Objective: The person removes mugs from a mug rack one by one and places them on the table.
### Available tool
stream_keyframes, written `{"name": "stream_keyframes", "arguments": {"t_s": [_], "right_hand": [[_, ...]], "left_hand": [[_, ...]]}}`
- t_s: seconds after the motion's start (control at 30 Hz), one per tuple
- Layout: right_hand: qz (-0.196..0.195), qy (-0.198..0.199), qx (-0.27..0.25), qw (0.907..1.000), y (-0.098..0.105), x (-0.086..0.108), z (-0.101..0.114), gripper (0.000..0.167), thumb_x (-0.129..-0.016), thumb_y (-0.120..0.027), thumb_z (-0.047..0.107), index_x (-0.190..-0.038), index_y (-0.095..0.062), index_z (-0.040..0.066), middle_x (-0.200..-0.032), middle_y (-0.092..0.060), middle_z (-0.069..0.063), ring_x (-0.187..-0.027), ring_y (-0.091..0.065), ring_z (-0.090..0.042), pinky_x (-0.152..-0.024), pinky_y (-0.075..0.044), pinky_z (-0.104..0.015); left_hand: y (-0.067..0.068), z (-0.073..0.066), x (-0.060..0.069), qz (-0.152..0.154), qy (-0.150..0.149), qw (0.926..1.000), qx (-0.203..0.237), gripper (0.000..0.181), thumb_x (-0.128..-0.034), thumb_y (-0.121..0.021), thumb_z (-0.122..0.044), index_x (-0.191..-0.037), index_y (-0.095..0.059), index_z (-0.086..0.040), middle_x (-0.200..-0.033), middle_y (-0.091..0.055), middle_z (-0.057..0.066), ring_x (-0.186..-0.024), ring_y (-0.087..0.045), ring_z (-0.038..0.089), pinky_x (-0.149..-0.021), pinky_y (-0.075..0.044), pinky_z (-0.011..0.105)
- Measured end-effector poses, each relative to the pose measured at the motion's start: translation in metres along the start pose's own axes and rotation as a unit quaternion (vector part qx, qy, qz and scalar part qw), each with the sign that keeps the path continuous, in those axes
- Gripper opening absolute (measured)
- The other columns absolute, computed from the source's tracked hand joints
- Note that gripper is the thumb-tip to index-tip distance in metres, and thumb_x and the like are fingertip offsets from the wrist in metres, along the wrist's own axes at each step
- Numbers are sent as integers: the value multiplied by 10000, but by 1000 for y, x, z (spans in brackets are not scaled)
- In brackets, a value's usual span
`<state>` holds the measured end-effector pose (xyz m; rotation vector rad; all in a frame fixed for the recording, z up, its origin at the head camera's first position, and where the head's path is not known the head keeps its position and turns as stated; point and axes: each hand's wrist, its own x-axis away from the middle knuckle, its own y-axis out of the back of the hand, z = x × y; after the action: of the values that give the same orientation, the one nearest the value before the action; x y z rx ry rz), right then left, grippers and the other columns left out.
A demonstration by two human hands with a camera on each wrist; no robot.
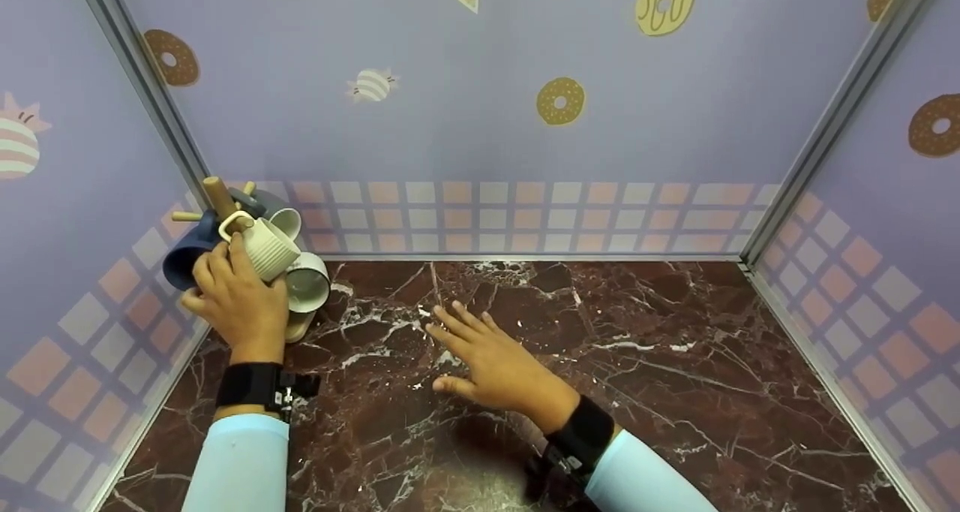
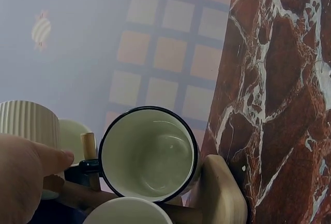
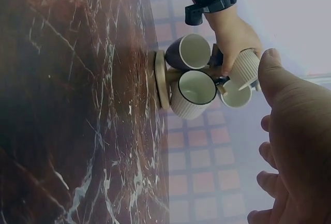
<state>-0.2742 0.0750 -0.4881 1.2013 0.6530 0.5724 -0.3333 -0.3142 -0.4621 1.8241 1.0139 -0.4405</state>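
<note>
around me i see lilac walls (image 1: pixel 450 148) printed with doughnuts (image 1: pixel 547 105) and pink-and-white checks (image 1: pixel 495 219), grey metal strips (image 1: pixel 833 115) at the corners, and a dark red, white-veined tabletop (image 1: pixel 720 369).

Left grip (image 1: pixel 241 298): cut off by the left edge in the left wrist view; palm hidden in the head view.
Cream mug (image 1: pixel 270 249): partly behind the fingers; interior out of sight in the head view; cut off at left in the left wrist view.
Blue mug (image 1: pixel 182 263): partly covered by the left grip.
Rack (image 1: pixel 216 193): lower post and most of base hidden in the head view.
Lowest mug (image 2: pixel 128 212): cut off by the bottom edge.
Right grip (image 3: pixel 302 146): cut off at right and bottom.
Worktop (image 1: pixel 675 377): pale specks too small to identify.
</note>
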Motion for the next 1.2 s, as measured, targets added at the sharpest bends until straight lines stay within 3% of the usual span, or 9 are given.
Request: {"name": "stream_keyframes", "arguments": {"t_s": [0.37,0.53,0.77,0.93,1.03,1.2], "right_hand": [[-72,-44,-92,9999,2,5,-2,916,-1082,-374,819,-1825,-213,308,-1911,-5,83,-1802,-55,-301,-1426,-184,-661],[-125,-100,-82,9998,3,7,-2,914,-1084,-387,812,-1823,-231,296,-1912,-25,77,-1801,-65,-291,-1429,-182,-651],[-157,-165,-142,9996,5,10,-5,902,-1095,-431,782,-1825,-227,291,-1912,-34,71,-1799,-64,-283,-1426,-189,-651],[-297,-321,-281,9986,9,17,-13,884,-1106,-490,735,-1822,-251,275,-1916,-60,60,-1799,-91,-299,-1423,-191,-664],[-398,-411,-280,9980,11,21,-19,882,-1106,-503,724,-1817,-273,256,-1918,-86,41,-1797,-113,-316,-1419,-200,-672],[-554,-609,-420,9957,16,27,-30,870,-1112,-558,671,-1814,-282,237,-1916,-90,40,-1794,-129,-329,-1425,-170,-652]], "left_hand": [[-2,-7,3,-706,-231,9971,173,828,-847,-972,-237,-1577,-602,-111,-1510,-672,196,-1461,-532,461,-1119,-353,773],[0,-12,5,-803,-291,9960,244,829,-857,-970,-268,-1587,-606,-121,-1513,-683,188,-1451,-543,457,-1123,-347,778],[1,-17,20,-974,-421,9939,303,860,-845,-993,-291,-1595,-602,-132,-1496,-689,209,-1416,-562,482,-1083,-370,753],[3,-33,31,-1144,-674,9896,557,848,-842,-1005,-360,-1561,-631,-113,-1469,-706,231,-1350,-589,510,-1036,-405,737],[7,-49,37,-1029,-733,9885,826,871,-834,-1017,-398,-1557,-636,-95,-1474,-707,243,-1342,-595,523,-1075,-422,733],[10,-83,47,-439,-618,9826,1696,934,-788,-1057,-356,-1547,-621,-29,-1481,-697,267,-1372,-571,522,-1198,-416,712]]}}
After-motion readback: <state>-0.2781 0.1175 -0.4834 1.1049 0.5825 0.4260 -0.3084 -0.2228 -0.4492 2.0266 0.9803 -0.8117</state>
